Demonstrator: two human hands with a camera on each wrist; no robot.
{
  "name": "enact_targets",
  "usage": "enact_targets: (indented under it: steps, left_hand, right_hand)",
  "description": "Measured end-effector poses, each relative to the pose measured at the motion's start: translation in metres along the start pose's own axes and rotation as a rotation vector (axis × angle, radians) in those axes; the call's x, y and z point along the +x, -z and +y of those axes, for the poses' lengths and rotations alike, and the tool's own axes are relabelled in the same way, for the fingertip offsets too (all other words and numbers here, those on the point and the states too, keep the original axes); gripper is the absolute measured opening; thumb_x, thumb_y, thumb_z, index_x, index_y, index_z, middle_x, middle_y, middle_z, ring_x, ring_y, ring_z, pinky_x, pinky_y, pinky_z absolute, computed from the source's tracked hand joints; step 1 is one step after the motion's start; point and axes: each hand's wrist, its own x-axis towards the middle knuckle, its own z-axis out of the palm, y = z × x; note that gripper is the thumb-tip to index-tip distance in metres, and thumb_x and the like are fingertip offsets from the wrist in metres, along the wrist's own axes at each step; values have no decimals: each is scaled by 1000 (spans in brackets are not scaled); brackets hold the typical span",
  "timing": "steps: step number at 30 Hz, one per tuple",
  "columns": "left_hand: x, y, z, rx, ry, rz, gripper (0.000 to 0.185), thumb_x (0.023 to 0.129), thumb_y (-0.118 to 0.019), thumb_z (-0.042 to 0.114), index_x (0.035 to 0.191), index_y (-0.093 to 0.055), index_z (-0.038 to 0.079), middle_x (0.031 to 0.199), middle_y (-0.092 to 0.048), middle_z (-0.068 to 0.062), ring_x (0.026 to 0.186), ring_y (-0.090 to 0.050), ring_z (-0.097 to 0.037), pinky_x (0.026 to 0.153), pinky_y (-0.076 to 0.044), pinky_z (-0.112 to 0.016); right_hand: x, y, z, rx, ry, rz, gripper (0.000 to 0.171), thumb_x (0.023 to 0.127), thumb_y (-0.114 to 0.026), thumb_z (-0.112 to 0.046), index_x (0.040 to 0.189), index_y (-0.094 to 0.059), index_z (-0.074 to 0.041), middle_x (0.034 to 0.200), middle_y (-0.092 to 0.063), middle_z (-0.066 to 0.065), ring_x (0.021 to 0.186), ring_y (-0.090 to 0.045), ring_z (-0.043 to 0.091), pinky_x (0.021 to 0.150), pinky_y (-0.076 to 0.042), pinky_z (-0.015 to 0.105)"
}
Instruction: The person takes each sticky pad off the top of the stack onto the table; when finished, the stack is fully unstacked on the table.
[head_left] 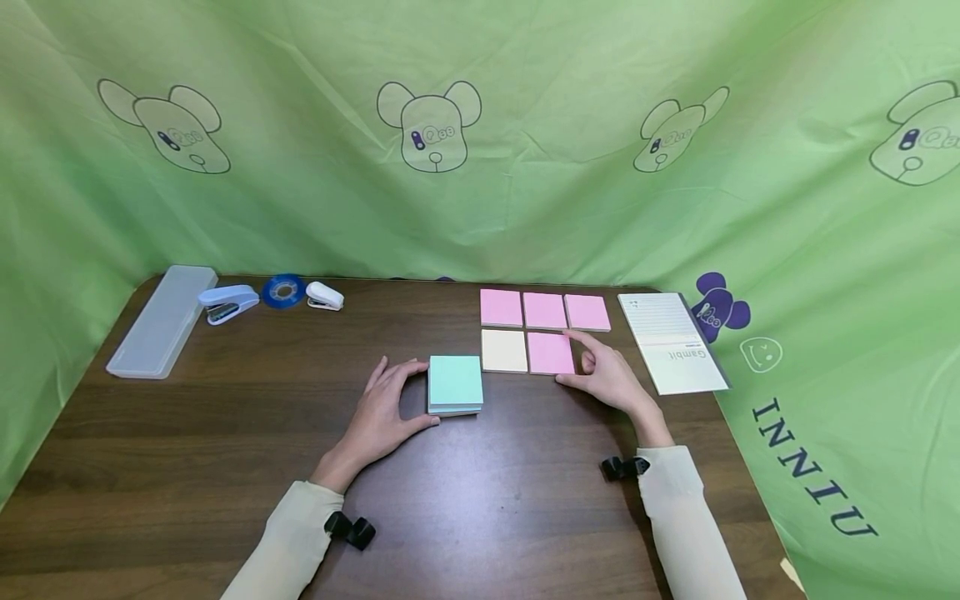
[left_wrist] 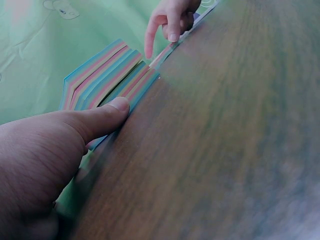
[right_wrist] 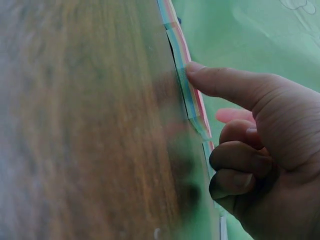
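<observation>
The left hand (head_left: 384, 410) lies beside the thick pad of sticky notes (head_left: 455, 383), whose top sheet is mint green; its grip is spread, fingers straight along the pad's far left corner and the thumb (left_wrist: 107, 116) pressed against the near edge, probably to keep the pad from sliding. To the right of the pad, single notes lie in a neat grid: three pink ones (head_left: 544, 310) in the far row, a cream one (head_left: 504, 350) and a pink note (head_left: 550, 352) in the near row. The right hand (head_left: 609, 377) touches this last pink note, index finger straight, thumb at its near corner, the other fingers curled, apparently pressing it flat. Further right of the pad lies a lined notepad (head_left: 672, 342). Far left of the pad, at the back of the dark wooden tabletop (head_left: 187, 467), stand a clear case (head_left: 161, 321), a blue stapler (head_left: 227, 302), a tape roll (head_left: 282, 291) and a small white stapler (head_left: 325, 296). A green cloth (head_left: 525, 167) printed with bears closes the room behind.
</observation>
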Motion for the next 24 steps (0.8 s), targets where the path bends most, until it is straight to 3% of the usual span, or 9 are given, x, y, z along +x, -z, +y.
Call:
enact_targets:
  steps: [6, 14, 24]
  left_hand:
    - [0, 0, 1, 2, -1, 1, 90, 81, -102, 23, 155, -55, 4, 155, -63, -16, 152, -54, -37, 140, -10, -58]
    - [0, 0, 1, 6, 1, 2, 90, 81, -103, 23, 156, -55, 4, 155, -64, -15, 151, -54, -36, 140, -11, -58]
    - [0, 0, 0, 3, -1, 3, 89, 82, -102, 22, 156, -55, 4, 156, -63, -16, 152, -54, -37, 140, -10, -58]
  right_hand:
    - [-3, 5, -32, -6, -2, 14, 76, 91, -95, -24, 157, -60, -12, 72, -37, -7, 64, -31, 5, 67, -35, 30]
    - [-3, -4, -51, 68, 90, 55, 61, 97, -87, -16, 153, -64, -13, 70, -36, -8, 64, -33, 5, 67, -38, 30]
    - [-4, -21, -76, 147, 153, 24, 58, 98, -84, -9, 152, -64, -6, 69, -31, -11, 63, -29, 3, 66, -34, 27]
